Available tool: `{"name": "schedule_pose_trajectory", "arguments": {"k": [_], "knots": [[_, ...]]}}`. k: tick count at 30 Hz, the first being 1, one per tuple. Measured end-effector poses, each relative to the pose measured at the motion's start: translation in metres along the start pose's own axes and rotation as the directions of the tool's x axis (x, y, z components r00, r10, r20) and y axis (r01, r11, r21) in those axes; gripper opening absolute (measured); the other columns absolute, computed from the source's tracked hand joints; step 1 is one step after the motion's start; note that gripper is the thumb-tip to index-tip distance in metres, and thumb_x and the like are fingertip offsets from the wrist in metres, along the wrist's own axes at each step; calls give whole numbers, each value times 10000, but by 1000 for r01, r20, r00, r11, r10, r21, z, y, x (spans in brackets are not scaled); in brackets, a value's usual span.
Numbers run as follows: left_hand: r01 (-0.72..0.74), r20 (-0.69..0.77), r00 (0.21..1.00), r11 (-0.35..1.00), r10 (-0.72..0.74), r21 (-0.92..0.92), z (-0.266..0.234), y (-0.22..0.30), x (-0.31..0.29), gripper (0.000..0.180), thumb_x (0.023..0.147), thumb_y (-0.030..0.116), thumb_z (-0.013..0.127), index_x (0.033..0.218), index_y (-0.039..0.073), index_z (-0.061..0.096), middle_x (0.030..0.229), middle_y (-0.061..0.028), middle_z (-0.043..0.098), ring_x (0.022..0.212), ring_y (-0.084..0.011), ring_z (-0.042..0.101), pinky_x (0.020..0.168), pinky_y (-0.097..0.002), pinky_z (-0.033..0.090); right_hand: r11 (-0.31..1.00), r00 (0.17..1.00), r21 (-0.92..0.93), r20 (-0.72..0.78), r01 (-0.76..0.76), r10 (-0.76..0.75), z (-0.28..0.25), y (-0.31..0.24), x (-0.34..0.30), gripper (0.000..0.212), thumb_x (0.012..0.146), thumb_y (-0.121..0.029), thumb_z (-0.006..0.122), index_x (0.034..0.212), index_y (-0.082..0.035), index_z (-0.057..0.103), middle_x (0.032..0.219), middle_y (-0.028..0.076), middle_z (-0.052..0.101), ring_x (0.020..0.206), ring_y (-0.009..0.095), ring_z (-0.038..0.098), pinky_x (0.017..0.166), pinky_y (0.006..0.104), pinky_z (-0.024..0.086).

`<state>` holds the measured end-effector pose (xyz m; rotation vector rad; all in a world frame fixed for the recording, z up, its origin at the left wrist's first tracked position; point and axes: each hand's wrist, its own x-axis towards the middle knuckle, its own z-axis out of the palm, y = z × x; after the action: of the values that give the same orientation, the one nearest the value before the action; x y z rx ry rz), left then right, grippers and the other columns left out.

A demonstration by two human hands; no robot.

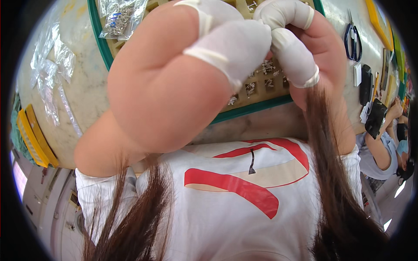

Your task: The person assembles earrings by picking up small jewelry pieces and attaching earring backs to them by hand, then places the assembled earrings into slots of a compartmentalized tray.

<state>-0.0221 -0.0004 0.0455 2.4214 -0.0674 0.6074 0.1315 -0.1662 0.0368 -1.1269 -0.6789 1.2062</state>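
A: Which step?
B: Fine fingerwork, I'd judge — left hand (174, 65) and right hand (320, 50) meet over the tray (252, 110), fingertips close, can't tell what's held
A: Metal bits (267, 67)?
B: Inside the tray — next likely needs steadiness

Pale mottled bench (89, 87) lies bare between the crumpled clear plastic film (48, 82) at far left and the tan compartmented tray with a green rim (103, 48), giving an open lane. A clear plastic bag of small metal pieces (119, 19) obstructs the tray's upper-left part. The left hand (170, 74) and right hand (326, 52), their white-covered fingertips close together, block much of the tray; below them, a gap shows the front compartments. At right, a bare strip separates the tray from the dark-blue-handled scissors (353, 43). Long dark hair (324, 143) hangs across the right forearm.
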Motion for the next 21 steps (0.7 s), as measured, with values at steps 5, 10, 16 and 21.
{"name": "schedule_pose_trajectory", "arguments": {"k": [5,10,16,21], "knots": [[-153,68,987,985,148,78,-7,-4,2,265,861,-64,738,1118,-10,708,967,-113,729,874,-212,704,778,-287,551,981,987,158,-89,-116,131,17,-7,-2,183,986,-91,624,1134,2,571,1069,53,606,1012,111,577,885,270,478],[211,-61,956,819,-286,-534,10,-7,-13,257,878,-66,723,1132,-32,693,1024,-109,731,928,-181,702,819,-280,557,990,986,83,-128,115,-104,4,16,1,186,986,-92,624,1136,-6,556,1055,44,598,996,102,570,889,268,474],[194,-134,925,744,-356,-639,18,-15,-23,248,898,-73,703,1144,-57,674,1077,-113,722,985,-162,693,878,-270,555,978,977,-20,36,210,-209,-10,25,6,171,981,-71,624,1123,3,561,1037,52,595,965,104,579,865,261,481],[-201,57,978,979,199,19,-8,-11,6,227,863,-72,734,1087,-66,694,996,-155,731,896,-219,726,820,-278,582,993,992,17,-56,113,-112,7,15,-1,174,979,-76,630,1122,5,575,1039,53,605,959,113,592,869,265,486]]}}
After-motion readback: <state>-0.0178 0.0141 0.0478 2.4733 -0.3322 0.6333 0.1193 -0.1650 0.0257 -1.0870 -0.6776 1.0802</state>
